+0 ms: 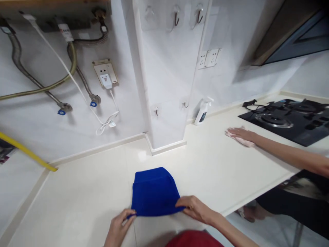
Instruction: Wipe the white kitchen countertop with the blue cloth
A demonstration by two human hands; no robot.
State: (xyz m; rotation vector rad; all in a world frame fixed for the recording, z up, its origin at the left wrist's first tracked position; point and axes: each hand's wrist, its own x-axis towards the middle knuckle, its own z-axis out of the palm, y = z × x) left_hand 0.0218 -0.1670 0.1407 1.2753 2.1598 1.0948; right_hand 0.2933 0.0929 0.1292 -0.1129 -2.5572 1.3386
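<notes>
A folded blue cloth [153,190] lies flat on the cream countertop [84,195] in front of me. My left hand [119,226] pinches its near left corner. My right hand [194,207] grips its near right corner. Both corners sit at the cloth's near edge, slightly lifted off the counter.
Another person's hand [240,134] presses a pink cloth [244,141] on the counter beside a black gas hob [290,120]. A white spray bottle [202,112] stands against the wall pillar. Hoses, a socket and a yellow pipe [25,151] are on the left wall.
</notes>
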